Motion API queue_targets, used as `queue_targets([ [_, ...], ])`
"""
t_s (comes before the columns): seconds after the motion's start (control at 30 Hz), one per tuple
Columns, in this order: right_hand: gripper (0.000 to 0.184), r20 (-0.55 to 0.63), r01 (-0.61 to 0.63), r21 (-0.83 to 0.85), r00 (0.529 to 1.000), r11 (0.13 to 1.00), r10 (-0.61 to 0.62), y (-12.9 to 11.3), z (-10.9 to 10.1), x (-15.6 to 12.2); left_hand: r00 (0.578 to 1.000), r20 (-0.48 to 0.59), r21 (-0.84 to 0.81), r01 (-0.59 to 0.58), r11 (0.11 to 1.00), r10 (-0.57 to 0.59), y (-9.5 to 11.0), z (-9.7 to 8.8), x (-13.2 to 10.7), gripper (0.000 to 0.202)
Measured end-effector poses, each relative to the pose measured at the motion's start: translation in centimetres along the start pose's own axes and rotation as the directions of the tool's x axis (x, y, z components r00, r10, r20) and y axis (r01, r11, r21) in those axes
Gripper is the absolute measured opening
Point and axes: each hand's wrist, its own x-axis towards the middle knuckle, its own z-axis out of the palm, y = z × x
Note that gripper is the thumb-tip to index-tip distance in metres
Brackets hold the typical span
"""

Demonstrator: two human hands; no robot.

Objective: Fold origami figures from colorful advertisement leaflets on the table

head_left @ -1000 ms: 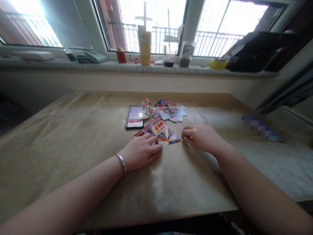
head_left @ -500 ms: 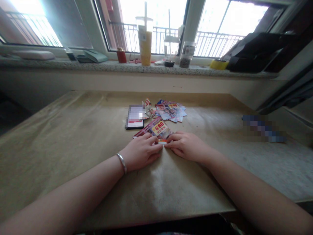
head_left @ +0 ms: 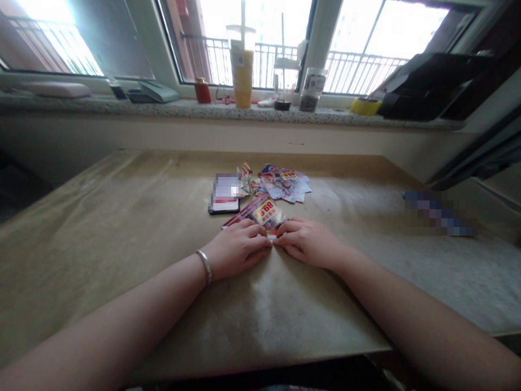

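A colourful printed paper sheet [head_left: 260, 212] with a yellow price label lies on the tan table [head_left: 122, 217]. My left hand [head_left: 238, 247], a silver bracelet at its wrist, presses on the sheet's near edge with fingers curled. Beside it, my right hand [head_left: 309, 241] pinches the same edge, and the fingertips of the two hands almost touch. Most of the sheet's near half is hidden under my hands.
A phone [head_left: 224, 196] lies just beyond the sheet, next to a pile of cut colourful papers [head_left: 283, 183] and small folded pieces. A blurred object [head_left: 439, 214] lies at the right. The windowsill holds a yellow drink cup [head_left: 242, 68], a red can, jars and black trays.
My right hand slid left along the sheet's near edge until it met my left hand. The sheet's right corner is now folded in or covered. My left hand barely moved.
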Motion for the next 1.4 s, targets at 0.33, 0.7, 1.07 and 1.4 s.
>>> queue_targets([
  [0.33,0.023,0.015,-0.001,-0.043,1.000,0.999,0.002,-0.1,-0.1,0.0,0.999,-0.001,-0.054,-0.043,0.998,0.043,-0.8,-0.7,-0.3,0.024],
  [0.7,0.023,0.007,-0.004,-0.029,1.000,1.000,0.004,-0.1,-0.1,0.0,0.998,0.004,-0.081,-0.069,0.994,0.070,-0.9,-1.2,-0.3,0.023],
  [1.07,0.024,0.008,0.005,-0.034,1.000,0.999,-0.005,0.0,-0.1,-0.1,0.997,0.052,-0.137,-0.049,0.989,0.056,-1.6,-2.0,-1.1,0.020],
  [1.4,0.025,-0.003,0.007,-0.013,1.000,1.000,-0.007,0.1,0.1,0.0,0.995,0.055,-0.150,-0.077,0.986,0.086,-2.4,-2.0,-1.7,0.019],
])
